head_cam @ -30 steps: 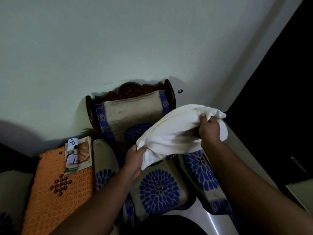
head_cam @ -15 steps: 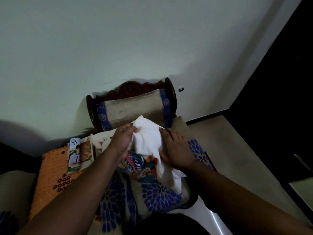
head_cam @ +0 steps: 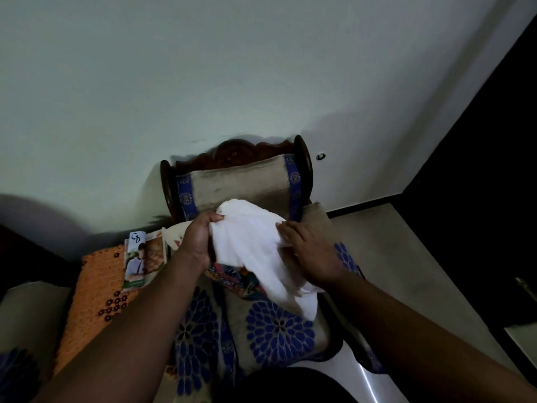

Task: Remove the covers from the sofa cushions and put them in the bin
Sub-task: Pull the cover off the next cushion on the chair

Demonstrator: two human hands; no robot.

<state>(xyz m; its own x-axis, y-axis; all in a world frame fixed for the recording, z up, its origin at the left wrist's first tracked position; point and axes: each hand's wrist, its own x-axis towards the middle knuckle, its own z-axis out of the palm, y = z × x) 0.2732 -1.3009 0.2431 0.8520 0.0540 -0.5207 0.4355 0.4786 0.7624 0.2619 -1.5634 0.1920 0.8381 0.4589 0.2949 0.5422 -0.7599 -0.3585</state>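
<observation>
Hands (head_cam: 200, 242) (head_cam: 311, 257) bunch soft, crumpled white cloth (head_cam: 250, 245).

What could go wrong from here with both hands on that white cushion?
The left hand grips the white cushion while the right hand lies on it, so it may slide off onto the floor. The multicoloured cover is pinned beneath and could snag. No bin is in view.

Dim room, pale green wall (head_cam: 203, 68), carved wooden chair (head_cam: 235, 151), grey floor (head_cam: 406, 257)
</observation>
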